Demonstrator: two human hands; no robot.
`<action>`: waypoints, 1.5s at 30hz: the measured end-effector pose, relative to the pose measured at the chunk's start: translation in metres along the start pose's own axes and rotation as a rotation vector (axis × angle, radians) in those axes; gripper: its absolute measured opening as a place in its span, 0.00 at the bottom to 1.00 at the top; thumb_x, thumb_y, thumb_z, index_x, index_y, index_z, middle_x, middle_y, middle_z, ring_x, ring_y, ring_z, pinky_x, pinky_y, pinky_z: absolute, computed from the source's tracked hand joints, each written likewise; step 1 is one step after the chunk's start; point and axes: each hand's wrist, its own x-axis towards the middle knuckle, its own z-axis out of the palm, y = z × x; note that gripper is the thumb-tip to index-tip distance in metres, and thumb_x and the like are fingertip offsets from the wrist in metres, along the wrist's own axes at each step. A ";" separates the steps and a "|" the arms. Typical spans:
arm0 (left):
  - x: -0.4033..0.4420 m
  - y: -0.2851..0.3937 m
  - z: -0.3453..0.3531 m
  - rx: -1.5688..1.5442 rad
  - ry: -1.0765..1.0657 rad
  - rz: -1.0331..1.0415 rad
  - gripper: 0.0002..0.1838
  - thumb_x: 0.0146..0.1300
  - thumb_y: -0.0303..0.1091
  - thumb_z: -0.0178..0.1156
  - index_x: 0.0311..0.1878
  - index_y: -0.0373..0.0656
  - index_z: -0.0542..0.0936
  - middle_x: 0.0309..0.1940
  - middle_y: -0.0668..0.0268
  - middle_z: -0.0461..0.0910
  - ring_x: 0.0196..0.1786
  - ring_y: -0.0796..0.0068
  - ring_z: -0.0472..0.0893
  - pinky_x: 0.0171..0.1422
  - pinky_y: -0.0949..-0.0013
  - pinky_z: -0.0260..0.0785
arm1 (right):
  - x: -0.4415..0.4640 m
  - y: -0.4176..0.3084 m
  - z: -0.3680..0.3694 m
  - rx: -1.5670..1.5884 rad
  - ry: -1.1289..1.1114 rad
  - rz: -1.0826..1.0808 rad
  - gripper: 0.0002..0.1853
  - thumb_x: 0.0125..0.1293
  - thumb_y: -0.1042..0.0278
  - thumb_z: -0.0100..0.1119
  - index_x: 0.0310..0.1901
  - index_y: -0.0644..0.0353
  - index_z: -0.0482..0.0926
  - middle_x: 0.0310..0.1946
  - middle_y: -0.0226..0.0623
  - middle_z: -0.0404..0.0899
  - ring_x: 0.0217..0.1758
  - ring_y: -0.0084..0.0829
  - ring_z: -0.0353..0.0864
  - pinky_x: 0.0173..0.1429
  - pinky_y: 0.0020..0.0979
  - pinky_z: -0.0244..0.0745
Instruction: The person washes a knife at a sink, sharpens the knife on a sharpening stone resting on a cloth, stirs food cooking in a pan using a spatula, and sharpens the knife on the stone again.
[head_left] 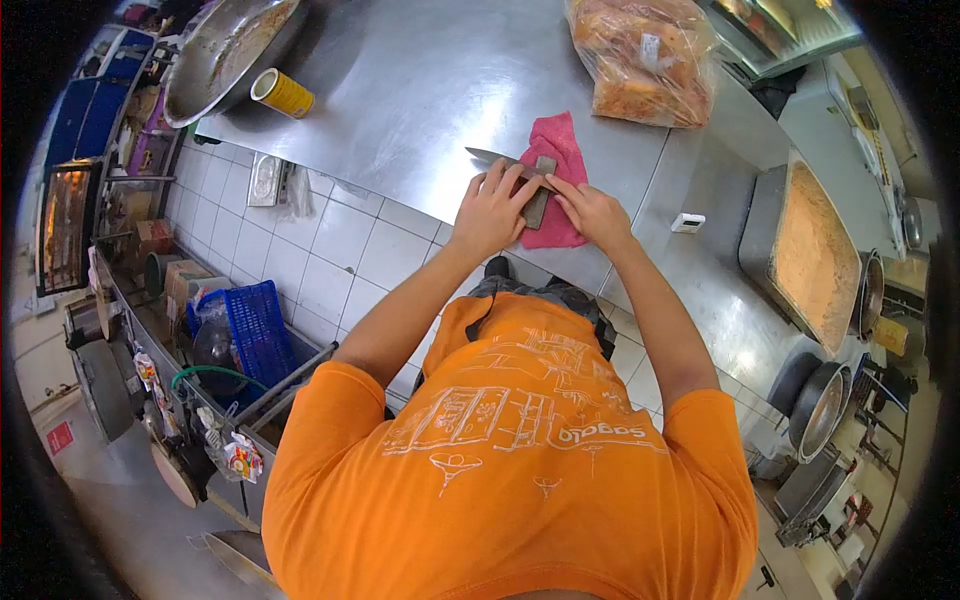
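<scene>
A kitchen knife lies across a grey sharpening stone, its pointed tip out to the left. My left hand is on the blade, with bent fingers pressing it against the stone. At the knife's other end, my right hand closes its thumb and forefinger; the handle is mostly hidden there. Under the stone is a crumpled pink cloth, at the near edge of the steel table.
A bag of packaged food stands at the back right, and a yellow can beside a large metal pan at the left. Further right are a small white device and a deep tray of brownish powder. A blue crate sits lower left.
</scene>
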 end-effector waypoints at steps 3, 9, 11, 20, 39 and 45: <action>-0.002 0.007 -0.002 -0.004 -0.027 -0.041 0.39 0.52 0.35 0.72 0.71 0.58 0.75 0.69 0.61 0.74 0.74 0.55 0.72 0.76 0.48 0.62 | -0.001 0.001 -0.002 -0.031 0.001 -0.009 0.28 0.72 0.58 0.66 0.72 0.34 0.76 0.31 0.35 0.79 0.34 0.40 0.85 0.37 0.41 0.84; -0.008 0.012 0.002 0.042 -0.072 -0.064 0.39 0.54 0.37 0.73 0.72 0.57 0.74 0.73 0.61 0.72 0.76 0.54 0.71 0.79 0.47 0.58 | -0.001 -0.006 -0.009 0.061 0.074 -0.024 0.25 0.72 0.59 0.65 0.70 0.35 0.78 0.31 0.35 0.79 0.34 0.41 0.84 0.37 0.42 0.83; -0.007 0.016 0.001 0.044 -0.084 -0.063 0.39 0.54 0.38 0.74 0.73 0.57 0.74 0.73 0.61 0.72 0.76 0.54 0.70 0.79 0.47 0.58 | -0.003 -0.007 -0.011 0.094 0.082 -0.020 0.25 0.72 0.59 0.66 0.70 0.35 0.79 0.31 0.36 0.79 0.34 0.41 0.84 0.38 0.42 0.83; -0.026 0.073 0.000 -0.053 -0.167 0.054 0.41 0.53 0.41 0.75 0.73 0.54 0.73 0.70 0.58 0.73 0.74 0.55 0.71 0.80 0.48 0.56 | -0.087 -0.008 -0.046 0.072 -0.112 0.154 0.24 0.73 0.59 0.66 0.69 0.36 0.80 0.39 0.37 0.83 0.39 0.41 0.85 0.41 0.42 0.81; 0.004 -0.038 -0.030 0.120 -0.075 0.077 0.35 0.58 0.38 0.68 0.72 0.53 0.77 0.72 0.71 0.77 0.75 0.64 0.72 0.83 0.50 0.54 | 0.021 -0.013 0.003 -0.048 0.241 -0.092 0.23 0.71 0.54 0.68 0.66 0.25 0.82 0.29 0.32 0.75 0.29 0.35 0.81 0.32 0.38 0.80; -0.016 -0.042 -0.016 0.115 -0.099 0.041 0.35 0.59 0.39 0.68 0.73 0.52 0.77 0.71 0.71 0.78 0.72 0.64 0.75 0.79 0.50 0.58 | 0.023 -0.020 0.014 0.033 0.169 -0.071 0.20 0.73 0.53 0.65 0.65 0.25 0.82 0.30 0.32 0.76 0.31 0.37 0.82 0.33 0.41 0.82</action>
